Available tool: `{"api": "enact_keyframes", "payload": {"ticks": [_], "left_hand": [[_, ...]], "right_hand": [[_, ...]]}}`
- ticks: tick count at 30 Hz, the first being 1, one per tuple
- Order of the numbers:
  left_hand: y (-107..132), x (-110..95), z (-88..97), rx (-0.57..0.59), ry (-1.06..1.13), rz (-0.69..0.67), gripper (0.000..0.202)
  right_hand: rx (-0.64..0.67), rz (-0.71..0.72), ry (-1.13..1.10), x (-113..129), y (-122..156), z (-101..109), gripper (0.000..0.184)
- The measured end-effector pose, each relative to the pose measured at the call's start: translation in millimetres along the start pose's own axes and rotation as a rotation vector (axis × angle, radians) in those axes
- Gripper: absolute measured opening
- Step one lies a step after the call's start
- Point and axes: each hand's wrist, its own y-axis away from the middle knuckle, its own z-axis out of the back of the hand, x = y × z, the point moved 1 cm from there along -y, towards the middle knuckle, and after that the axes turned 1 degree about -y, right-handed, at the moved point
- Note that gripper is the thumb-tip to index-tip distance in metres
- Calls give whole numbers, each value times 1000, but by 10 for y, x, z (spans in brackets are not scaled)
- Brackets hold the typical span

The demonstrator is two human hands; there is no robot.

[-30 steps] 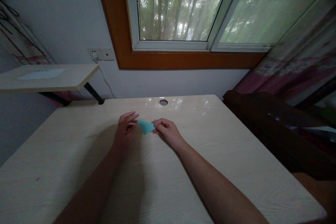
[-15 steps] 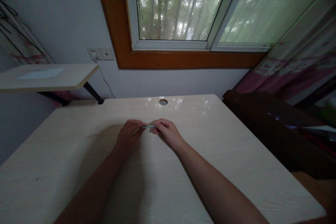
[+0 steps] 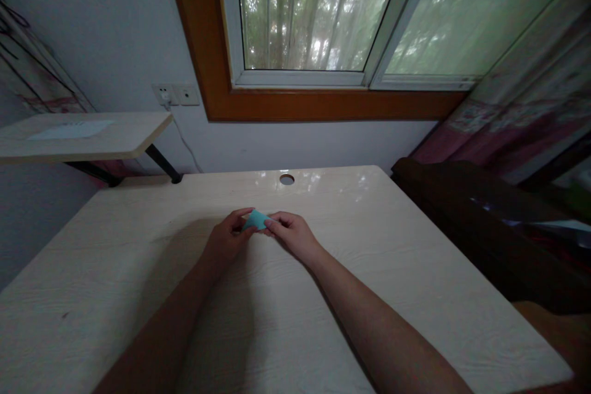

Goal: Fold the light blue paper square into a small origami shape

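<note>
Between my two hands is a small turquoise piece of paper, its flat face turned toward me. My left hand grips its left side, with the thumb at the lower edge and a finger at the upper corner. On the right side, my right hand pinches the paper, thumb on the face and fingers behind. Part of the paper is covered by the fingers, so its full outline is hidden. Both hands are over the far middle of the pale wooden desk.
A round cable hole is near the desk's back edge. At the left, a raised shelf on black legs bears a white sheet. Dark brown furniture stands to the right. Behind is a wall socket below a window.
The paper was seen edge-on as a thin strip; now it is tilted so its turquoise face shows. My fingers have shifted slightly around it, and the arms stay nearly in place.
</note>
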Motion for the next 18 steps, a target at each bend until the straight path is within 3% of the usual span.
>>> {"api": "enact_keyframes", "payload": {"ticks": [6, 13, 18], "left_hand": [[9, -20, 1, 5, 8, 22, 49], [8, -30, -5, -1, -80, 1, 46], [4, 10, -10, 18, -30, 21, 45]], "right_hand": [[11, -4, 54, 15, 8, -1, 29], [15, 74, 271, 17, 9, -21, 16], [41, 73, 258, 24, 12, -15, 21]]}}
